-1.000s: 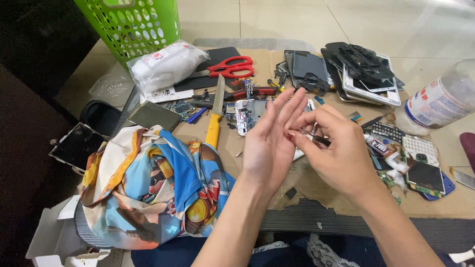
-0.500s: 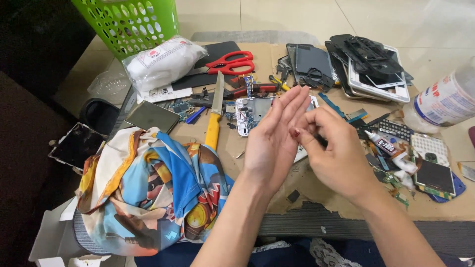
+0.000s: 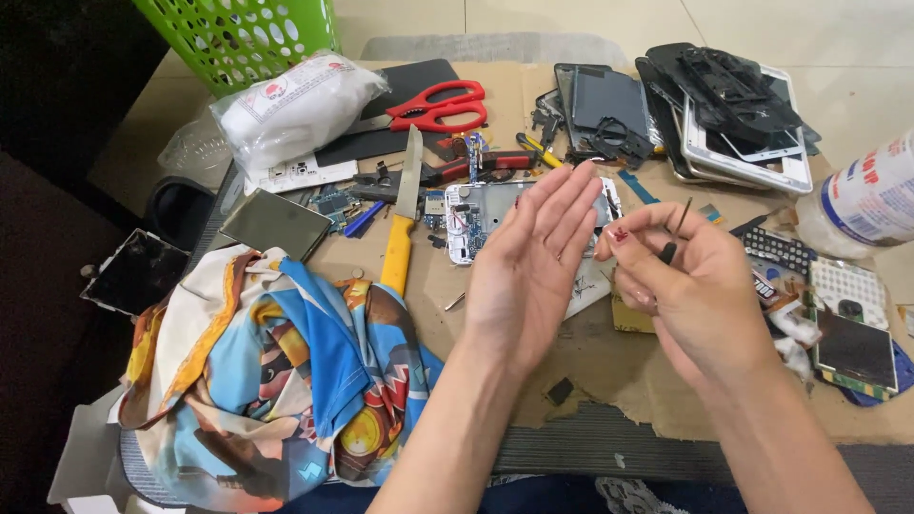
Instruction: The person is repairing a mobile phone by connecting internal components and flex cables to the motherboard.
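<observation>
A: How far along is the work?

B: Midway, I'd judge. The right hand point(image 3: 700, 286) pinches a thin dark tool point(image 3: 678, 228); the left hand point(image 3: 533, 262) is open, flat and empty.

A: And the phone?

B: The opened phone point(image 3: 466, 214) lies on the surface point(image 3: 619, 371) just behind the hands, circuit board exposed, parts scattered around it.
</observation>
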